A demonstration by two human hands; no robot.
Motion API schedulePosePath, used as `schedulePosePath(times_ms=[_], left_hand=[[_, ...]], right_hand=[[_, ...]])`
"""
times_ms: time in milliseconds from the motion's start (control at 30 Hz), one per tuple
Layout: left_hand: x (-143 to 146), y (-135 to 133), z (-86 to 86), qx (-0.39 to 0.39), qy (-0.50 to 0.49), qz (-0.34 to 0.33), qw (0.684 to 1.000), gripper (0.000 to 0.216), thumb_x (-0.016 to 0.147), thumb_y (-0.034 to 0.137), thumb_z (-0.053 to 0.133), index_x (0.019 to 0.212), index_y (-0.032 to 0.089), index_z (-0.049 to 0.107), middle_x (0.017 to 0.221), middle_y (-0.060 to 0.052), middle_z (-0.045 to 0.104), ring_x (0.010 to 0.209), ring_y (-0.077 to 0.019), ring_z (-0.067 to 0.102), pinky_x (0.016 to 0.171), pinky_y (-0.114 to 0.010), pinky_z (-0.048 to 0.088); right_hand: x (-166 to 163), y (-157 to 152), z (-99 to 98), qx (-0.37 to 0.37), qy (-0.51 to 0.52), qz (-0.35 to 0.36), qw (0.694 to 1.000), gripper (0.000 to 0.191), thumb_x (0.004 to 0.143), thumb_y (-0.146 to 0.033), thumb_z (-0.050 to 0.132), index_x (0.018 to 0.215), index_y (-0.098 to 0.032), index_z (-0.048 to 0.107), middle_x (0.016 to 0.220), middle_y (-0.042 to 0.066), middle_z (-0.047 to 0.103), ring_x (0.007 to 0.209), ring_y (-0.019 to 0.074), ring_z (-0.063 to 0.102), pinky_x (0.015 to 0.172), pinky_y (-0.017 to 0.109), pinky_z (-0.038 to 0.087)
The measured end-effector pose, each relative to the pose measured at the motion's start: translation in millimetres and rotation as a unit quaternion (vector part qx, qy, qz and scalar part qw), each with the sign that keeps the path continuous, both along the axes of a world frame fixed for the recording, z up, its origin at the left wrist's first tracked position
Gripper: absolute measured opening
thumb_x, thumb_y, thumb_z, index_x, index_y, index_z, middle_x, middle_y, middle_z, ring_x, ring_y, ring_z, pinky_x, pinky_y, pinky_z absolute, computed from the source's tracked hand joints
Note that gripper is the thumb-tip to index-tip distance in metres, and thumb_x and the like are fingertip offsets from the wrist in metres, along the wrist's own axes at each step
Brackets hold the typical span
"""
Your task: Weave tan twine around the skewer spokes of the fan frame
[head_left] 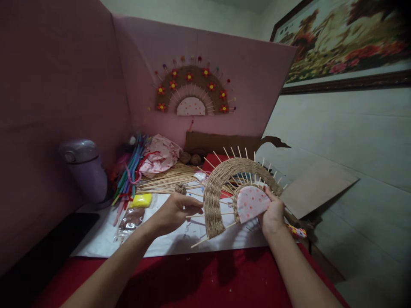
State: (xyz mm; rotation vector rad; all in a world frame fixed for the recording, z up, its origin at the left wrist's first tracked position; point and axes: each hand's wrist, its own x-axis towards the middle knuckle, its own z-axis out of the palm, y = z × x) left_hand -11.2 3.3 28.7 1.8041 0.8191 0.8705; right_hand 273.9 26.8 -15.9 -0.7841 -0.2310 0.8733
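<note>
Far to the left of the left hand (175,216) stands a purple bottle (88,179), with a dark flat object (48,237) nearer the viewer. Closer in on that side lie a yellow packet (141,200) and a brown packet (132,219), with a bunch of coloured pipe cleaners (130,164) behind them. Beyond both hands rises a pink panel (253,90), bearing a flower-trimmed fan (197,73). To the right of the right hand (272,214) a plain board (321,188) slants near a pale wall (362,132); high above it hangs a framed picture (340,55).
</note>
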Motion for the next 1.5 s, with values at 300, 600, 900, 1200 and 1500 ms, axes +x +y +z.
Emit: schedulePosePath(times_ms=[300, 600, 900, 1200, 1500], left_hand=[[17.5, -6.2, -0.3, -0.165, -0.133, -0.012, 0.977, 0.029, 0.058, 0.031, 0.077, 0.077, 0.01, 0.073, 0.049, -0.005, 0.062, 0.04, -0.0113, 0.055, 0.031, -0.016, 0.029], [20.8, -6.3, -11.5, -0.179, -0.158, -0.03, 0.971, 0.025, 0.063, 0.033, 0.074, 0.064, 0.01, 0.065, 0.047, -0.003, 0.058, 0.038, -0.0078, 0.048, 0.033, -0.016, 0.03], [19.0, -6.8, -5.1, -0.209, -0.186, -0.047, 0.959, 0.02, 0.065, 0.027, 0.071, 0.064, 0.01, 0.06, 0.049, -0.002, 0.059, 0.039, -0.0077, 0.05, 0.034, -0.015, 0.029], [15.9, -6.3, -2.9, -0.196, -0.186, -0.046, 0.962, 0.018, 0.066, 0.026, 0.07, 0.067, 0.01, 0.063, 0.058, -0.005, 0.065, 0.041, -0.0071, 0.051, 0.034, -0.015, 0.029], [16.8, -7.8, -2.2, -0.195, -0.198, -0.031, 0.96, 0.017, 0.066, 0.025, 0.07, 0.07, 0.009, 0.068, 0.059, -0.007, 0.066, 0.042, -0.0079, 0.051, 0.034, -0.016, 0.028]], right_hand=[[-4.4, -3.6, 6.4, -0.003, 0.029, -0.01, 1.0, 0.009, 0.076, -0.02, 0.056, 0.071, -0.015, 0.061, 0.059, -0.003, 0.064, 0.053, 0.0119, 0.062, 0.065, 0.027, 0.055], [-4.4, -4.7, 5.8, 0.01, 0.012, -0.01, 1.0, 0.008, 0.075, -0.022, 0.058, 0.074, -0.015, 0.061, 0.061, -0.004, 0.064, 0.053, 0.0111, 0.061, 0.064, 0.026, 0.054], [1.0, -3.1, 5.3, 0.007, 0.008, -0.014, 1.0, 0.01, 0.075, -0.025, 0.058, 0.076, -0.016, 0.06, 0.059, -0.005, 0.063, 0.052, 0.011, 0.06, 0.065, 0.028, 0.055], [6.3, 0.7, 0.9, 0.013, -0.005, -0.018, 1.0, 0.015, 0.073, -0.03, 0.061, 0.077, -0.015, 0.06, 0.059, -0.005, 0.062, 0.053, 0.0123, 0.061, 0.065, 0.029, 0.054], [8.9, 1.9, -1.3, 0.02, -0.003, -0.025, 0.999, 0.012, 0.074, -0.026, 0.058, 0.078, -0.015, 0.059, 0.059, -0.004, 0.062, 0.054, 0.0125, 0.061, 0.065, 0.029, 0.055]])
